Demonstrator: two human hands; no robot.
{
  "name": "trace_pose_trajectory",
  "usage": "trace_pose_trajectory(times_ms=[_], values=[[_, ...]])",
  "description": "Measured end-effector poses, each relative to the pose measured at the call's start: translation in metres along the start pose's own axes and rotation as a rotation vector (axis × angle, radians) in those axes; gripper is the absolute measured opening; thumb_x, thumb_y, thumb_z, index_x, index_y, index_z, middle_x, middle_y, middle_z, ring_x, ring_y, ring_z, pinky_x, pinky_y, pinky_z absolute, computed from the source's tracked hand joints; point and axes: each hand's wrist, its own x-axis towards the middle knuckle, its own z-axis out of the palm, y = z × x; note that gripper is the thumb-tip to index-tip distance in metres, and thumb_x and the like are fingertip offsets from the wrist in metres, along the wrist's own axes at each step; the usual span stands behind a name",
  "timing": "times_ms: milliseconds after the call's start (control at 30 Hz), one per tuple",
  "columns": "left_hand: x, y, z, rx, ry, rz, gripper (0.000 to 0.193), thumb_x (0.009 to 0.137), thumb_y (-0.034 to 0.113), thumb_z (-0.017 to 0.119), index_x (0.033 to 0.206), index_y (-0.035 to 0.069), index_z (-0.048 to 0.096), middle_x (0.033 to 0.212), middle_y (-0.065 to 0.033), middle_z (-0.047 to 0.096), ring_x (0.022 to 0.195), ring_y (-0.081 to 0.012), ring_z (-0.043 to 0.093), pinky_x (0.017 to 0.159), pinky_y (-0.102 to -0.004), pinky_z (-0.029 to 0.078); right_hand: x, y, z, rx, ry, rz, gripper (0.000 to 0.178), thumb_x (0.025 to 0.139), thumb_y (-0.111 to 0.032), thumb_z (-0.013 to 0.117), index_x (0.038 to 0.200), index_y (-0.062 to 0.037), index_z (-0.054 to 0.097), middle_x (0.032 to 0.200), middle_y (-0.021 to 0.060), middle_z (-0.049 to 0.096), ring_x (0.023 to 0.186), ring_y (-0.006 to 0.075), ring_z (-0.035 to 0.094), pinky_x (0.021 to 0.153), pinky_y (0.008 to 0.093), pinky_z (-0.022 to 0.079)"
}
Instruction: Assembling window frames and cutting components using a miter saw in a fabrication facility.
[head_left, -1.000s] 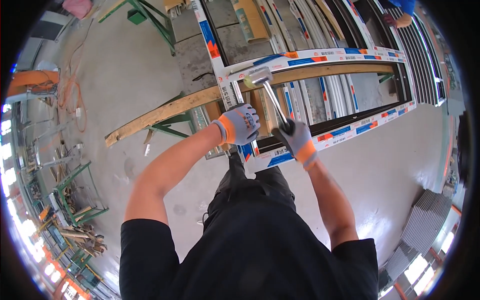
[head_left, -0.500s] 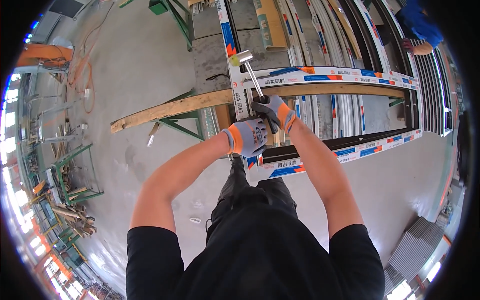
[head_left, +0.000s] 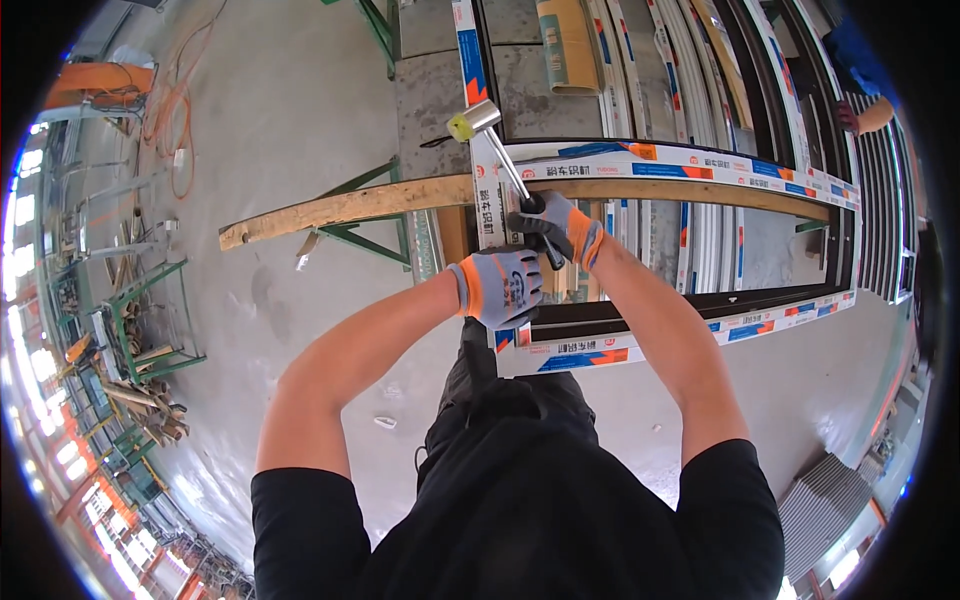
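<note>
A mallet (head_left: 507,165) with a silver head, a yellowish face and a black grip is held in my gloved right hand (head_left: 563,230), fingers wrapped round the grip. Its head lies up and to the left, over the long side of a dark metal frame (head_left: 492,215) covered in white, blue and orange protective film. My left hand (head_left: 500,287), in a grey and orange glove, is closed over the frame's near left corner, its fingers curled over the edge. Whether anything small sits under those fingers is hidden.
A wooden beam (head_left: 350,207) on a green metal stand (head_left: 370,240) runs under the frame. Wrapped profiles (head_left: 620,90) and a cardboard roll (head_left: 568,50) lie beyond. At the far right another person's gloved hand (head_left: 848,117) touches the frame. Metal racks (head_left: 145,320) stand left.
The view has shifted a little, so the frame appears lower and farther right. The mallet's head has turned slightly, showing more of its yellowish face. Both hands keep their grips.
</note>
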Motion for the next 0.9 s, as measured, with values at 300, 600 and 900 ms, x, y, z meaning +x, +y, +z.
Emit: trace_pose_trajectory(times_ms=[300,600,900], values=[[-0.001,0.004,0.000,0.051,0.071,0.043,0.028,0.085,0.034,0.052,0.078,0.008,0.058,0.082,-0.0101,0.056,0.083,-0.0281,0.055,0.087,-0.0416,0.043,0.002,-0.007,0.006,-0.129,0.151,0.153,0.040,0.073,-0.033,0.083,0.085,0.0026,0.068,0.064,0.0070,0.061,0.052,0.0138,0.053,0.049,0.0305,0.044],[0.008,0.003,-0.003,0.129,-0.045,-0.015,0.029,0.079,0.037,0.058,0.075,0.008,0.058,0.077,-0.0078,0.055,0.082,-0.0273,0.054,0.086,-0.0384,0.044,-0.113,-0.007,0.036,-0.178,0.607,-0.011,0.024,0.096,-0.024,0.056,0.093,-0.0034,0.068,0.064,0.0098,0.063,0.050,0.0164,0.057,0.047,0.0304,0.045],[0.001,0.008,-0.002,0.138,0.085,0.022,0.027,0.081,0.035,0.057,0.070,0.010,0.058,0.075,-0.0071,0.055,0.080,-0.0270,0.054,0.085,-0.0382,0.043,-0.179,0.002,0.067,0.448,0.641,0.054,0.032,0.096,-0.026,0.056,0.110,0.0019,0.061,0.059,0.0020,0.051,0.039,0.0090,0.042,0.033,0.0244,0.030]])
